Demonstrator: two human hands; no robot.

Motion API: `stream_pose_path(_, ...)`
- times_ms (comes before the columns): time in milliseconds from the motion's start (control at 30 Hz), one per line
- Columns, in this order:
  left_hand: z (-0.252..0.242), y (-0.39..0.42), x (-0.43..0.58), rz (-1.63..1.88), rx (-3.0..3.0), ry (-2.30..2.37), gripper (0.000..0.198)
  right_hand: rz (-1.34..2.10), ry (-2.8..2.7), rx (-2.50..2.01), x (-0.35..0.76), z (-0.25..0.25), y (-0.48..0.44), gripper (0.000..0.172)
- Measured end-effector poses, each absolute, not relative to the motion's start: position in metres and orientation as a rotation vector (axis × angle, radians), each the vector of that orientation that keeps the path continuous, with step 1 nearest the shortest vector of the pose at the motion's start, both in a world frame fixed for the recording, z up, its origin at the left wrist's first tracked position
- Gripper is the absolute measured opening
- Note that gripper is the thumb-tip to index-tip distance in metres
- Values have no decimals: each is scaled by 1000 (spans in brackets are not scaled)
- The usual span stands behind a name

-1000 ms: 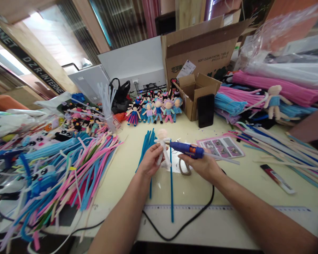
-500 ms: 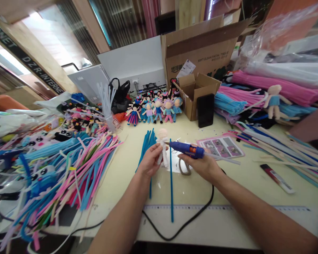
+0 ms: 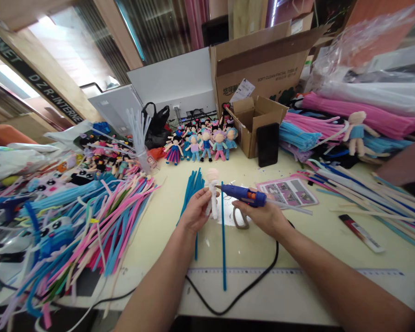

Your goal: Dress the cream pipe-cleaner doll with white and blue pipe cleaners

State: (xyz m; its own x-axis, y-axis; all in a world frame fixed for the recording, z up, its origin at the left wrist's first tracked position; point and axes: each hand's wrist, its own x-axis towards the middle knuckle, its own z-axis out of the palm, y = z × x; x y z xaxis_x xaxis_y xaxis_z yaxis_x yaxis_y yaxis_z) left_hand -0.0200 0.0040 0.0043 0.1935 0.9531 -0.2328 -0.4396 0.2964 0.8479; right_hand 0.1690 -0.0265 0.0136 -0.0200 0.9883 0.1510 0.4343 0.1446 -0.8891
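Observation:
Between the fingers of my left hand point(image 3: 195, 210) is a small doll point(image 3: 212, 175) with a round beige head and a white body and legs, held upright. My right hand point(image 3: 263, 216) grips a blue hot glue gun point(image 3: 244, 194), its nozzle pointing left at the doll's upper body; I cannot tell whether the tip touches. A clear glue stick point(image 3: 290, 206) sticks out of the gun's back end. Just below the nozzle, a single teal pipe cleaner point(image 3: 223, 249) lies lengthwise on the table. More teal pipe cleaners point(image 3: 192, 186) lie in a bundle behind my left hand.
Finished dolls point(image 3: 206, 143) stand at the back beside a small open carton point(image 3: 257, 117) and a black phone point(image 3: 268, 144). Pipe cleaners point(image 3: 117, 216) heap up at left; others point(image 3: 366, 198) lie at right. A black cord point(image 3: 244, 295) loops near the front, crossing a ruler point(image 3: 349, 272).
The doll has turned slightly in my left hand, so its body looks narrower. The glue gun stays almost in the same place, nozzle at the doll.

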Motion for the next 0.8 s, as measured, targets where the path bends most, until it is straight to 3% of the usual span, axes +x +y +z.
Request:
stream_pose_path(433, 2, 12, -26, 1186, 660, 928, 24, 879, -1487, -1492, 178, 14, -18, 30)
stream_pose_path(800, 7, 11, -24, 1198, 644, 915, 29, 486, -1431, -1765, 237, 14, -39, 36)
